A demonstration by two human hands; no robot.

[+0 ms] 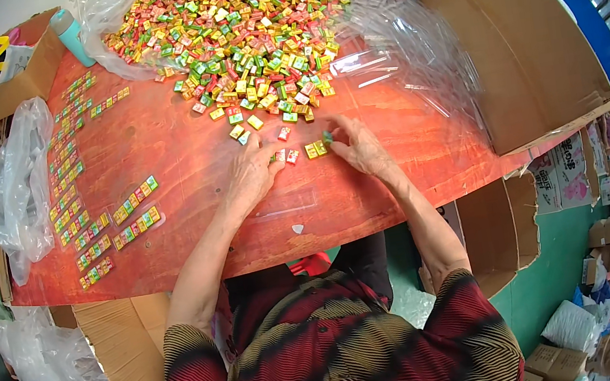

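Two hands (250,173) (358,148) line up small, seemingly glossy square candies (303,152).

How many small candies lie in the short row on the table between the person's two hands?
4, possibly more under the fingers: two red ones beside the left hand, two yellow ones toward the right hand, which also pinches a green candy.

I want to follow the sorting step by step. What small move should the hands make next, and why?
Probably the right hand should set its green candy at the end of the short row between the hands. That row looks shorter than the packed strips at the left, and the left hand rests at its other end.
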